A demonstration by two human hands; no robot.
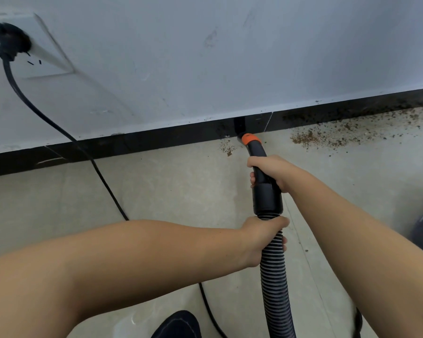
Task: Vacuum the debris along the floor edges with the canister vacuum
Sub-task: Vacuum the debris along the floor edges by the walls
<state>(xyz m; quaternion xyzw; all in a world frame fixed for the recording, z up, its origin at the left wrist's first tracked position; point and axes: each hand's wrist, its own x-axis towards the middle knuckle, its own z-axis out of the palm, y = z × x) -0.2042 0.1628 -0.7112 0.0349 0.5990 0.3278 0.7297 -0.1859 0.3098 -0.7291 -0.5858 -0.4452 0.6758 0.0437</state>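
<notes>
I'm gripping the wand (pixel 260 167) with my right hand (pixel 271 170), left hand (pixel 261 237) clutching the hose (pixel 275 276) — debris (pixel 327 136) beside the baseboard (pixel 156 140) risks scattering if I'm sweeping fast.

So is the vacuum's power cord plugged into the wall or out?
Plugged in. The black plug sits in the white wall socket, and its cord runs down across the floor.
</notes>
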